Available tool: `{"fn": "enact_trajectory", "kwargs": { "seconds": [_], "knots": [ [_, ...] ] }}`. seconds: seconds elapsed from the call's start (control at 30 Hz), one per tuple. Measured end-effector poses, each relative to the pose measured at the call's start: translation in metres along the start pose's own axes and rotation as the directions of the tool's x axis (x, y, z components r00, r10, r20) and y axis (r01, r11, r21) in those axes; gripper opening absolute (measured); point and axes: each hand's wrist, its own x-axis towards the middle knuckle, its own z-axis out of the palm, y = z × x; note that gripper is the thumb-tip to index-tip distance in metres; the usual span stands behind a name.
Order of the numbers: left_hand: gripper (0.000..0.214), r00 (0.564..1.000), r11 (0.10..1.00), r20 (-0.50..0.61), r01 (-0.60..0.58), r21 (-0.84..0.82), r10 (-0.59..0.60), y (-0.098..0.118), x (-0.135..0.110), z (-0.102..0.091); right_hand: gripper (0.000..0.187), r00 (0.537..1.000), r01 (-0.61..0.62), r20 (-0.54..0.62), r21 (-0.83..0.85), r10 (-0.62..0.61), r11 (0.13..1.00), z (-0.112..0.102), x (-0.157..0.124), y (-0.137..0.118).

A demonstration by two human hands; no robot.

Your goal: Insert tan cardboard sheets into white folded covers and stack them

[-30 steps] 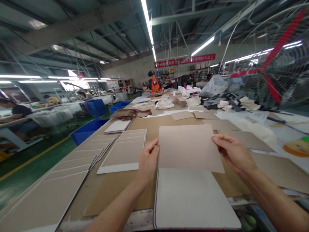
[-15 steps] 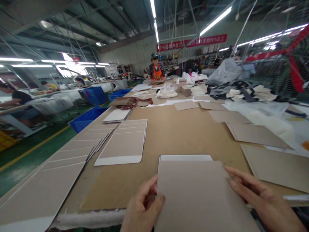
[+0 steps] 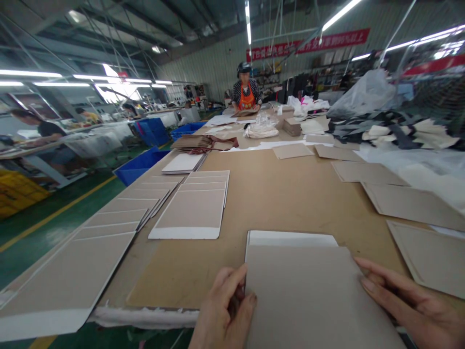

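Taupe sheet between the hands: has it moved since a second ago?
Yes: the taupe sheet moved toward the camera; its far edge, earlier seen alongside the closest fanned panels, now shows nearer than them.

Left grip (image 3: 223, 310) curled, right grip (image 3: 410, 303) perhaps straighter

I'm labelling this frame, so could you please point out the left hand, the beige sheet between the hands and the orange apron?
Left hand (image 3: 222, 310), head view: back of the hand.
Beige sheet (image 3: 305, 295), head view: middle of its upper face.
Orange apron (image 3: 247, 100), head view: its front.
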Motion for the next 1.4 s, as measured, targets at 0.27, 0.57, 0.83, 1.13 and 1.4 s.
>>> {"fn": "enact_trajectory", "kwargs": {
  "seconds": [0.27,0.57,0.83,1.13,1.4],
  "knots": [
    [0.021,0.998,0.991,0.057,-0.043,0.128,0.036,-0.01,0.038,0.01,0.069,0.999,-0.053,-0.015,-0.045,0.052,0.998,0.018,0.024,-0.027],
    [0.022,0.998,0.982,0.056,-0.045,0.181,0.035,-0.016,0.046,0.016,0.061,0.999,0.019,-0.045,-0.247,-0.031,0.969,0.014,0.032,-0.023],
    [0.025,0.996,0.967,0.063,-0.074,0.246,0.06,-0.026,0.047,0.016,0.067,0.999,0.006,-0.03,-0.226,-0.014,0.974,0.022,0.029,-0.026],
    [0.026,0.988,0.943,0.044,-0.153,0.294,0.147,-0.036,0.049,0.014,0.055,0.991,0.128,0.058,-0.255,-0.117,0.958,0.02,0.028,-0.024],
    [0.028,0.981,0.918,0.044,-0.194,0.344,0.191,-0.037,0.05,0.014,0.062,0.987,0.144,-0.029,-0.301,-0.16,0.943,0.032,0.025,-0.036]
  ]
}}
